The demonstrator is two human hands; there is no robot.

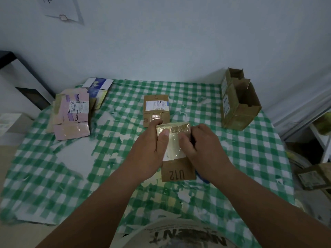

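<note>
A small brown cardboard box [177, 169] marked "U12", with shiny tape across its top, is held above the middle of the table. My left hand [150, 147] grips its left side, thumb lying on the taped face. My right hand [202, 147] grips the right side, thumb pressed on the tape. Something blue [201, 177] shows under my right wrist, mostly hidden.
The table wears a worn green-checked cloth [232, 158]. A flattened brown box with a label [156, 110] lies just beyond my hands. A pile of flattened pink and brown boxes [71, 115] sits far left. An open brown box [239, 102] stands far right.
</note>
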